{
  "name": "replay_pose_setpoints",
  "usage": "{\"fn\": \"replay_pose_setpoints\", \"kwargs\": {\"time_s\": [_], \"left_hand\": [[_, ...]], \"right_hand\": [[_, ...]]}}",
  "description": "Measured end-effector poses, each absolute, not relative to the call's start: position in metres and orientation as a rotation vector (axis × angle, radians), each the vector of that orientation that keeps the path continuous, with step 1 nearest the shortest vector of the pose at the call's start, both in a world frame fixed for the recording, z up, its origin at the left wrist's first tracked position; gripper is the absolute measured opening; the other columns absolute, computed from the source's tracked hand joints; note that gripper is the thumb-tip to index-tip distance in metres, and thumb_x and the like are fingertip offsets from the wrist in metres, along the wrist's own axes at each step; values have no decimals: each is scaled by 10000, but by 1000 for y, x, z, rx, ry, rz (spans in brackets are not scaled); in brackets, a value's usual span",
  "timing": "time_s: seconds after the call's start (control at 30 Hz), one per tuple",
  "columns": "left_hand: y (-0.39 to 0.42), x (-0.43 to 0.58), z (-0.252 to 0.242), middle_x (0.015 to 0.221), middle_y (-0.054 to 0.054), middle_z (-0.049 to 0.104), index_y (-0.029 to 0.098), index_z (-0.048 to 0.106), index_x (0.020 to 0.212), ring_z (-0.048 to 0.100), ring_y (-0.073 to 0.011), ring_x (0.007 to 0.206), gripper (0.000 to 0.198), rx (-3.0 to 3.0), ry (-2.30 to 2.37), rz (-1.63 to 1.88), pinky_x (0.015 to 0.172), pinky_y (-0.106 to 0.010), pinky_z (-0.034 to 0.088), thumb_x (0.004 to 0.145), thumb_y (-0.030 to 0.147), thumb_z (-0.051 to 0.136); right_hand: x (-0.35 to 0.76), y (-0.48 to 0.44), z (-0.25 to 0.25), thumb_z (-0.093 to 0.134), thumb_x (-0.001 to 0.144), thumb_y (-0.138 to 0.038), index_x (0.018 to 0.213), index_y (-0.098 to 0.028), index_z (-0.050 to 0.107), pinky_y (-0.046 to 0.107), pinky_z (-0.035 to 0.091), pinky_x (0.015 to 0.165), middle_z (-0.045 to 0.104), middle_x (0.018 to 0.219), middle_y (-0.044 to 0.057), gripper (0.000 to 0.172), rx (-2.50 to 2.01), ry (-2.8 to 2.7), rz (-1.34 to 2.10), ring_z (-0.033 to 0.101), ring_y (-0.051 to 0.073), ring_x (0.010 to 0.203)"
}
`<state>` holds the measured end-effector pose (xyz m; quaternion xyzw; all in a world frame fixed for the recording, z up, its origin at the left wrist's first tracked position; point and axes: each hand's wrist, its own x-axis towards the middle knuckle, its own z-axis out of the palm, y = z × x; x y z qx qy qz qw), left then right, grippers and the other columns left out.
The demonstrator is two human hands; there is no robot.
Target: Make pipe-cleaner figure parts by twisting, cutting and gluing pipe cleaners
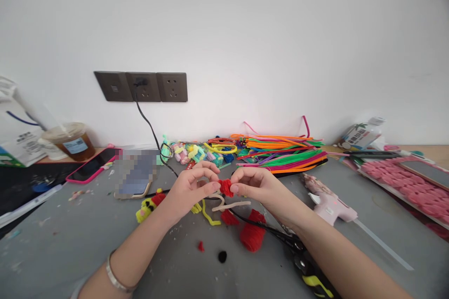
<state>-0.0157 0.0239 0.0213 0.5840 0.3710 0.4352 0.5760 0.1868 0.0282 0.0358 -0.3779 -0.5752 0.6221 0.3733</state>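
Observation:
Between the fingertips of both hands is a small red fuzzy piece [226, 188], apparently coiled pipe cleaner. My left hand [197, 186] pinches its left side, and my right hand [251, 186] pinches its right side. Just below lie a beige pipe cleaner [233, 205] and a bent yellow pipe cleaner [209, 215]. A larger red fuzzy roll [253, 231] rests on the grey table, with a smaller red piece [229, 217] beside it. Nearer to me are a black pompom [222, 256] and a red scrap [200, 246]. A yellow and red fuzzy figure [146, 210] is partly behind my left forearm.
A pink glue gun [331, 205] with a clear glue stick lies right. Black-handled pliers [298, 257] are partly under my right forearm. Bundled pipe cleaners [280, 154] lie against the wall. Phones, including a pink-cased phone [94, 166], and a drink cup [72, 140] stand left.

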Motion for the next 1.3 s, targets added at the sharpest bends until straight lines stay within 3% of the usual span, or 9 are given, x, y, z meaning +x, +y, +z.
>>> {"fn": "replay_pose_setpoints", "kwargs": {"time_s": [1.3], "left_hand": [[25, -15, 19, 908, -39, 581, 175, 656, 818, 550, -168, 868, 204, 1418, 820, 1052, 749, -254, 468, 802, 365, 727]], "right_hand": [[185, 26, 38, 778, 735, -445, 710, -191, 645, 270, 460, 671, 610, 708, 0, 288, -965, -1547, 1447, 554, 145, 678]]}}
